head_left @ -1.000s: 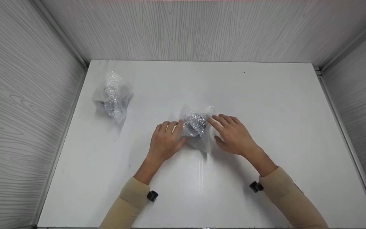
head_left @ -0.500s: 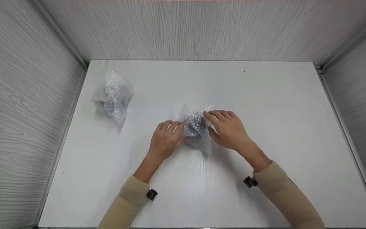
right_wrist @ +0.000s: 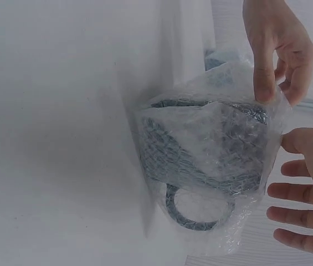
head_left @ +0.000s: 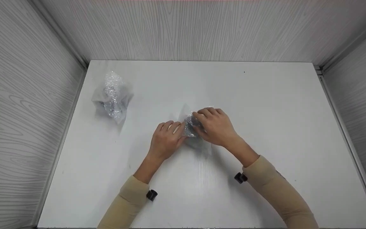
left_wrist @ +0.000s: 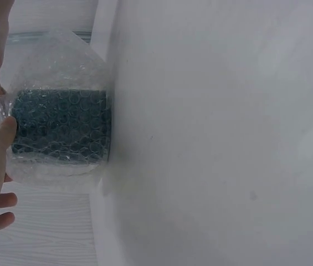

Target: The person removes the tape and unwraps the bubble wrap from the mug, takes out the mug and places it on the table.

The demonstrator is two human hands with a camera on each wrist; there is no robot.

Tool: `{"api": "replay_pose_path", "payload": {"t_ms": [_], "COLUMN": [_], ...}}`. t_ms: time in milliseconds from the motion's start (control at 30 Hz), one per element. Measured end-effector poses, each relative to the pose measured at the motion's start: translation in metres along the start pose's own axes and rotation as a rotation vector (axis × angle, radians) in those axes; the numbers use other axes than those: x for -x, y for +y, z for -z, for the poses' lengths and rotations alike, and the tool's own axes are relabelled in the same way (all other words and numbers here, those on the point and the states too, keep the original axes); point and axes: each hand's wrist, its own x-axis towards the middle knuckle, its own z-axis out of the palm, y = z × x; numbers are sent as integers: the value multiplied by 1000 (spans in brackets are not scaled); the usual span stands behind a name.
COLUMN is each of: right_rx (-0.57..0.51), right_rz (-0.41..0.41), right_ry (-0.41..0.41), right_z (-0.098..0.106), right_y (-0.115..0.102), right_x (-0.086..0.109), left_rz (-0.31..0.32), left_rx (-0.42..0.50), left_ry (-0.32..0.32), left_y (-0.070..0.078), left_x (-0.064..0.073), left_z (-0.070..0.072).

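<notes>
A dark mug [head_left: 190, 126] wrapped in clear bubble wrap stands near the middle of the white table. Through the wrap its curved handle [right_wrist: 200, 225] shows in the right wrist view. My left hand [head_left: 165, 140] holds the wrapped mug at its left upper side, thumb on the near face [left_wrist: 6, 130] and the other fingers partly hidden behind. Over the mug's right side is my right hand [head_left: 216, 128], its thumb tip right at the wrap's upper edge and its fingers extended. It covers part of the mug in the head view.
A second bubble-wrapped bundle [head_left: 113, 97] with something dark inside lies at the table's back left. Wood-grained panels [head_left: 186, 30] enclose the white table [head_left: 265, 95] at the back and both sides. Each sleeve carries a small black camera [head_left: 152, 195].
My right hand has moved left from beside the wrapped mug to over its right upper part. The left hand keeps its hold, and the mug stays in place.
</notes>
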Motion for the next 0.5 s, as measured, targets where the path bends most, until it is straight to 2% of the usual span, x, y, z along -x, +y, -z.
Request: {"api": "replay_pose_path", "payload": {"t_ms": [300, 500], "right_rx": [37, 82], "right_rz": [8, 25], "right_ry": [-17, -7], "right_z": [-3, -6], "right_y": [-5, -7], "right_x": [-7, -13], "left_rz": [-12, 4], "left_rx": [-19, -25], "left_ry": [-10, -50], "left_y": [1, 3], "left_x": [-3, -3], "left_z": [2, 4]}}
